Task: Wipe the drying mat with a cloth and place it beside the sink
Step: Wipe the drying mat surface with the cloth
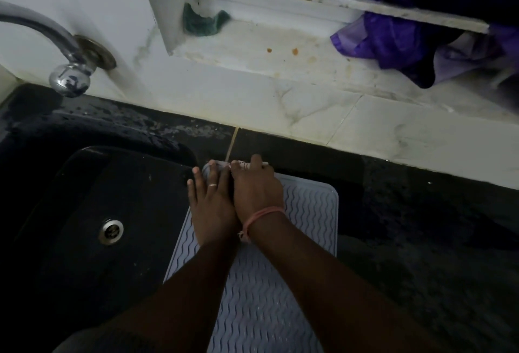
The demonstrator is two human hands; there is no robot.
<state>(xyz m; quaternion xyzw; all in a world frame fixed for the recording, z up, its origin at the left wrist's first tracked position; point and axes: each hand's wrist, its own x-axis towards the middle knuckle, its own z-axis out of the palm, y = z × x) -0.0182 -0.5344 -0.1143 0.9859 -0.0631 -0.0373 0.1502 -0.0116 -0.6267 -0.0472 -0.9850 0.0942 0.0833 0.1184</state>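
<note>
A pale grey drying mat (309,212) with wavy ridges lies on the dark counter, its left edge along the sink (84,198). My left hand (210,201) rests flat on the mat's far left corner, fingers straight, a ring on one finger. My right hand (255,187) sits just beside it at the mat's far edge. Its fingers are curled over a small pale cloth (264,163), of which only a strip shows past the fingertips. A pink thread band circles that wrist. Both forearms cross the mat's near half.
The black sink has a metal drain (111,231), and a chrome tap (67,71) comes out of the white tiled wall. On the stained ledge behind are a green scrub pad (202,22) and purple fabric (407,40). Dark counter (421,226) extends right.
</note>
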